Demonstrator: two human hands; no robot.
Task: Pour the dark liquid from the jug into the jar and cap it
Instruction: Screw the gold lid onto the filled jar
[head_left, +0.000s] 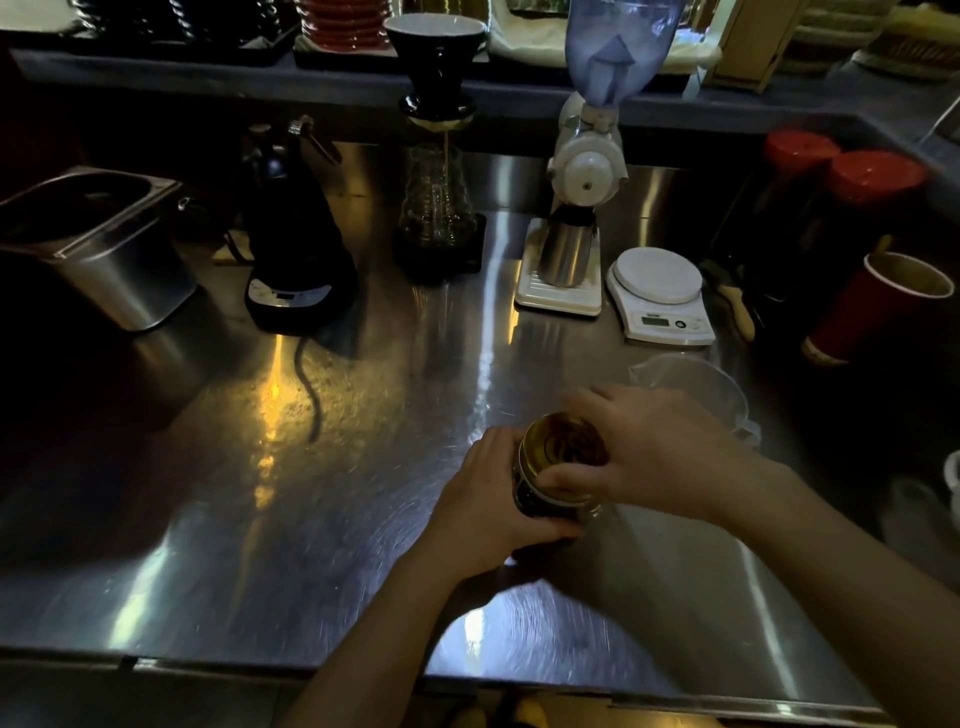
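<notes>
Capping time by the look of it: jar stands upright on the steel tabletop, dead centre between both hands. Left hand wraps the dark body from the side; right hand comes over the top, fingers pinching the gold lid's rim. Clear jug sits empty-looking just behind the right hand.

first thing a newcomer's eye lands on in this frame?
Both hands at centre front: the left hand grips the dark jar while the right hand holds its gold lid on top. Just behind the right hand stands the clear jug, which looks empty. Further back on the steel counter, a white grinder catches light.
</notes>
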